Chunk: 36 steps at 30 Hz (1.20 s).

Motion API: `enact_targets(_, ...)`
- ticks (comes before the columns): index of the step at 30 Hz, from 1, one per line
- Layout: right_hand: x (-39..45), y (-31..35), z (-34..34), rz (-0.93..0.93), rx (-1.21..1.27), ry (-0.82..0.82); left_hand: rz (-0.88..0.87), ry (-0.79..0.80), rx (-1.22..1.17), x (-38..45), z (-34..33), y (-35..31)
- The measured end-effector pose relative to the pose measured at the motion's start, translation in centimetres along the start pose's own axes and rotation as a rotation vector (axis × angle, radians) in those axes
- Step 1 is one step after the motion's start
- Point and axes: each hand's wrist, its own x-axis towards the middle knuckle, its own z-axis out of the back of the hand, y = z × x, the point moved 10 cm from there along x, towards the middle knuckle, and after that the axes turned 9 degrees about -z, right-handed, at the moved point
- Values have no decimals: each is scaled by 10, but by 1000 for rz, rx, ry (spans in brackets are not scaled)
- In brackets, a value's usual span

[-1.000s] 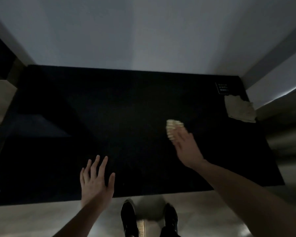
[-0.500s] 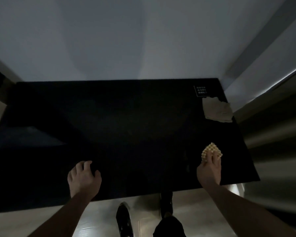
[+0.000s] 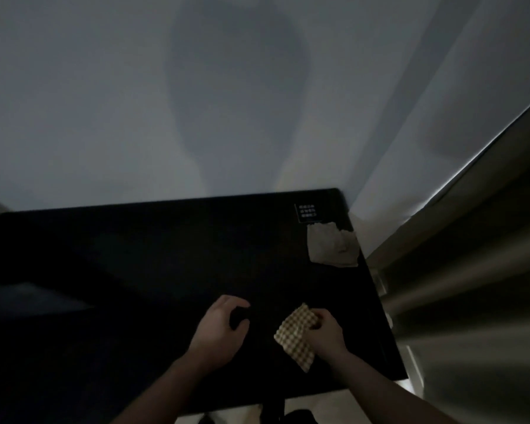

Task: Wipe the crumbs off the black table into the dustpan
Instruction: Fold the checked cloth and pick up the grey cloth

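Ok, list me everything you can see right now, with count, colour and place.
black table: one, black, fills the lower frame against the wall
checked cloth: one, yellow and white, near the table's front right, held by the right hand
crumpled rag: one, beige, table's far right corner
label: one, dark with white text, behind the rag
wall: one, grey-white, behind the table
left hand: curled round something dark, too dim to identify
right hand: grips the cloth

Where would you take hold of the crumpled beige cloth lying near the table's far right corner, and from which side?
Pinch the raised fold of the beige cloth from above. It lies mostly flat on the black table, so only that crumpled ridge offers a grip; the right hand is nearer but already holds the checked cloth.
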Motion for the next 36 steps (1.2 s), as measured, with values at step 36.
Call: enact_targets(36, 26, 148, 147, 160, 419, 91, 197, 58, -503, 199, -55, -110)
